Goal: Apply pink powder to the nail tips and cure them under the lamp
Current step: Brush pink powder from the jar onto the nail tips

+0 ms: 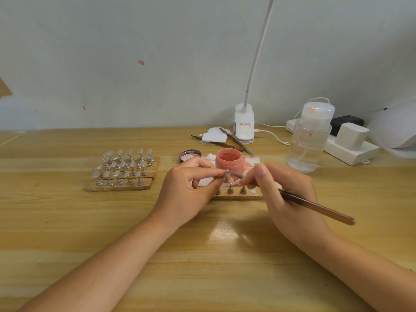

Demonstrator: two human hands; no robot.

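An open jar of pink powder stands on a stained white tissue mid-table, its lid lying to the left. My left hand pinches a small nail tip stand just in front of the jar. My right hand grips a brown brush, whose tip touches the nail tip. Below the hands lies a wooden strip bearing three metal stands. The white curing lamp shows at the right edge.
Several wooden strips of clear nail tips on metal stands sit at the left. A clear pump bottle, a white clip lamp, tweezers and pads, and a power strip stand behind.
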